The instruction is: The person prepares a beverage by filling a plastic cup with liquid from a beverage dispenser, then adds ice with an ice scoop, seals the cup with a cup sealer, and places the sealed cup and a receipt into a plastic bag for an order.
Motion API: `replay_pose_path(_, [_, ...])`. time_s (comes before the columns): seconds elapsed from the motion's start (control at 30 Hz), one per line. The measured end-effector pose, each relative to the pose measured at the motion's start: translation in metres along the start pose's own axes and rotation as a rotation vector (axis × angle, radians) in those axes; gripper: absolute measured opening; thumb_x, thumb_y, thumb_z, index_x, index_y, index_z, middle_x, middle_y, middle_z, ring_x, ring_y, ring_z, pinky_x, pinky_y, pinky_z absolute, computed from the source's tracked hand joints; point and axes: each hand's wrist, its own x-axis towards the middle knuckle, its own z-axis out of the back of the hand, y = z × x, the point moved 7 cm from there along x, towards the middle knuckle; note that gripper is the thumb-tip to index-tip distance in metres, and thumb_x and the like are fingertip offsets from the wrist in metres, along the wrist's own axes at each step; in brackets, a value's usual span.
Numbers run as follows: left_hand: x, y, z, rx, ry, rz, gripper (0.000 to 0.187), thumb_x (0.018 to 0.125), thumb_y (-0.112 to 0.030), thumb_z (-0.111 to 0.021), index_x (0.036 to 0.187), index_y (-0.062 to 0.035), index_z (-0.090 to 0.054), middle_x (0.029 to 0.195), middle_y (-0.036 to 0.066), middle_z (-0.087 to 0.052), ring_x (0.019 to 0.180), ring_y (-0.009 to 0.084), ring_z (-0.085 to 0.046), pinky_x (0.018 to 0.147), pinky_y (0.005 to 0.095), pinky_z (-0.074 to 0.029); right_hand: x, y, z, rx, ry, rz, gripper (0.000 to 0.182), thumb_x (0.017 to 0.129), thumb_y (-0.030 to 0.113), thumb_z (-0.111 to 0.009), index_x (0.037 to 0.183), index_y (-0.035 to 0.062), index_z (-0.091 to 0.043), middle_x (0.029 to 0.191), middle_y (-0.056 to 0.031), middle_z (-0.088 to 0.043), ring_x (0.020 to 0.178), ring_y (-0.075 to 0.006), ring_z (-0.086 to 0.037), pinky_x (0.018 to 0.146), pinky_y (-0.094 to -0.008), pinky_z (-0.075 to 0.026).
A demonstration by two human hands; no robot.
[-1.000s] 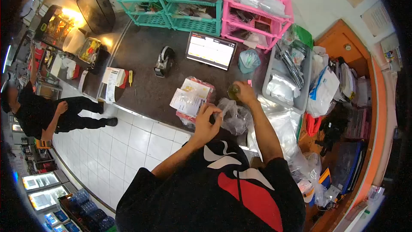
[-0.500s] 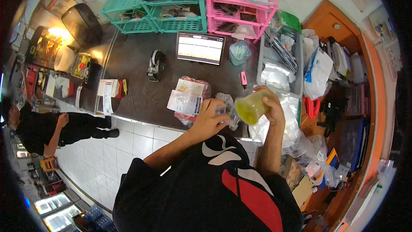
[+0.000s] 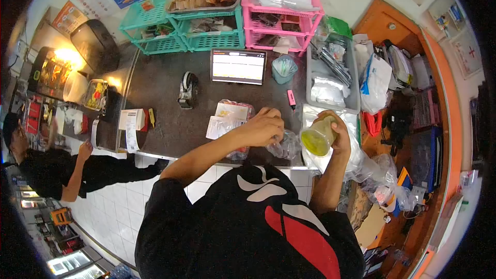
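Head view: the right hand (image 3: 338,133) has its fingers wrapped around a clear cup of yellow-green liquid (image 3: 318,139), held tilted in the air just off the front right corner of the dark surface (image 3: 165,80). The left hand (image 3: 263,126) reaches over the front edge, fingers curled down onto a crumpled clear plastic bag (image 3: 285,145) that lies there, just beside the cup. Left of the bag sits a wrapped packet topped with paper receipts (image 3: 227,119). Toward the back edge stand a tablet (image 3: 237,66), a tape dispenser (image 3: 186,89) and teal and pink baskets (image 3: 281,18). Another person (image 3: 67,168) stands beyond the surface's left end.
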Motion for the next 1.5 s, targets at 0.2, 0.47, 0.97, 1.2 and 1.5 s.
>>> replay_pose_path(0.2, [0.027, 0.062, -0.012, -0.871, -0.103, 0.401, 0.013, 0.085, -0.018, -0.065, 0.08, -0.0056, -0.065, 0.067, -0.001, -0.055, 0.067, 0.0098, -0.051, 0.065, 0.0276, -0.041, -0.007, 0.001, -0.006, 0.029, -0.072, 0.088, 0.063, 0.071, 0.04, -0.068, 0.114, -0.0032, -0.054, 0.102, -0.0144, -0.061, 0.094, -0.0246, -0.061, 0.084, -0.0323, -0.049])
replay_pose_path(0.47, [0.023, 0.083, -0.005, -1.017, -0.276, 0.575, 0.019, 0.091, -0.01, -0.056, 0.103, -0.0021, -0.069, 0.082, 0.0, -0.064, 0.073, 0.0074, -0.054, 0.066, 0.0241, -0.044, 0.004, -0.072, -0.017, 0.067, -0.423, -0.024, 0.038, 0.088, 0.024, -0.062, 0.113, -0.0031, -0.053, 0.097, -0.0111, -0.061, 0.081, -0.0208, -0.062, 0.074, -0.0339, -0.052])
replay_pose_path(0.97, [0.019, 0.082, -0.007, -0.871, -0.478, 0.308, 0.021, 0.093, -0.015, -0.059, 0.108, -0.0053, -0.07, 0.091, 0.004, -0.068, 0.07, 0.0077, -0.054, 0.064, 0.0266, -0.046, 0.036, -0.074, -0.1, -1.52, -0.404, 0.299, 0.056, 0.074, 0.021, -0.074, 0.118, 0.0004, -0.046, 0.105, -0.0236, -0.057, 0.094, -0.043, -0.058, 0.078, -0.048, -0.048])
replay_pose_path(1.2, [-0.017, 0.09, -0.009, -0.804, -0.409, 0.525, 0.02, 0.09, -0.013, -0.059, 0.105, -0.004, -0.069, 0.097, 0.015, -0.069, 0.085, 0.0201, -0.065, 0.08, 0.0317, -0.049, 0.036, -0.066, -0.111, -1.205, -0.509, 0.239, 0.056, 0.075, 0.021, -0.075, 0.119, 0.0013, -0.046, 0.104, -0.0234, -0.061, 0.095, -0.0413, -0.06, 0.081, -0.0484, -0.048])
replay_pose_path(1.5, [-0.033, 0.075, 0.029, -1.082, -0.631, 0.363, 0.024, 0.096, -0.013, -0.051, 0.104, 0.0022, -0.068, 0.11, 0.01, -0.069, 0.099, 0.0144, -0.062, 0.087, 0.0276, -0.048, 0.045, -0.08, -0.104, -1.794, -0.137, 0.25, 0.059, 0.077, 0.047, -0.069, 0.119, 0.0055, -0.06, 0.12, -0.0262, -0.046, 0.114, -0.0419, -0.045, 0.092, -0.0467, -0.044])
